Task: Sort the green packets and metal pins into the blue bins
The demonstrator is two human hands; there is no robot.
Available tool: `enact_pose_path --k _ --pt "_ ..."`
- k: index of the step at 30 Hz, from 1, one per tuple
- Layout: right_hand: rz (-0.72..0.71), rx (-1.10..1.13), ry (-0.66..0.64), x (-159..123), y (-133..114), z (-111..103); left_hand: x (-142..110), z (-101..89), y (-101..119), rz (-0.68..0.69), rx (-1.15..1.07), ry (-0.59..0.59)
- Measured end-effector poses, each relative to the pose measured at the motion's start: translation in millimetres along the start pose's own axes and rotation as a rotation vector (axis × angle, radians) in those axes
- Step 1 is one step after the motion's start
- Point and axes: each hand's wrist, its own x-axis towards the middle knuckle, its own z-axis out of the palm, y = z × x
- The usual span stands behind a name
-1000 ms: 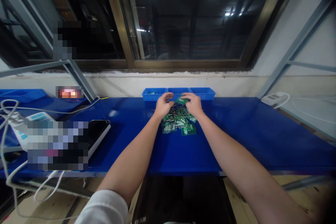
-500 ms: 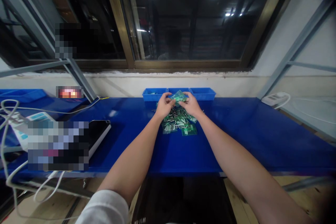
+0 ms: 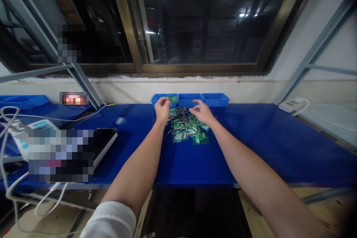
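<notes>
At the left blue bin (image 3: 157, 97), my left hand (image 3: 163, 109) is closed on the edge of a small green plastic packet (image 3: 173, 98), which hangs at the bin's right side. My right hand (image 3: 202, 112) hovers over the right of the pile with thumb and fingers apart, nothing between them. Beneath and between both hands lies a heap of green plastic packets (image 3: 180, 136) with pale pieces inside. Loose dark metal pieces, screw-like and thin, (image 3: 182, 113) are heaped at its back; their exact kind is too small to tell.
A middle blue bin (image 3: 190, 98) and a right blue bin (image 3: 216, 99) stand in the same row against the wall. On the left of the blue table (image 3: 134, 126) lie a dark flat device (image 3: 105, 139) and white cables (image 3: 8, 189). A white power strip (image 3: 292, 105) sits at the far right.
My left hand has moved left to the left bin, taking the green packet with it. My right hand has let go of the packet and stayed near the pile.
</notes>
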Motion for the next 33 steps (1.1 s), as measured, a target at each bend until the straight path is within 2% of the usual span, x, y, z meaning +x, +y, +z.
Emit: enact_pose_path --k 2,5,8,14,18,20,22,24,26,31,33 --pt "-0.015 -0.038 -0.013 -1 -2 0 4 -4.1 -2 -0.044 -0.003 -0.013" --pt "-0.036 -0.081 -0.03 -2 -3 0 8 -9.4 -6 -0.181 -0.005 -0.084" --pt "-0.037 -0.134 0.007 1 0 -1 10 -11.6 -11 -0.255 0.038 -0.096" --pt "0.143 -0.34 0.241 10 17 -21 10 -12.7 -15 -0.161 0.278 -0.08" --pt "0.288 -0.508 0.293 10 27 -39 3 -11.6 -12 -0.049 0.525 -0.196" --pt "0.293 -0.548 0.238 12 31 -43 -1 -9.0 -10 0.015 0.594 -0.286" --pt "0.251 -0.544 0.123 14 36 -44 -6 -5.6 -10 0.09 0.638 -0.359" --pt "0.223 -0.522 0.004 17 40 -42 -9 -2.5 -11 0.15 0.663 -0.407" --pt "0.232 -0.507 -0.06 19 41 -40 -11 -0.3 -10 0.181 0.688 -0.438" --pt "0.382 -0.43 -0.096 17 29 -36 -14 2.5 -6 0.222 0.742 -0.483" --pt "0.361 -0.35 -0.051 16 23 -35 -16 3.3 -5 0.241 0.749 -0.491"
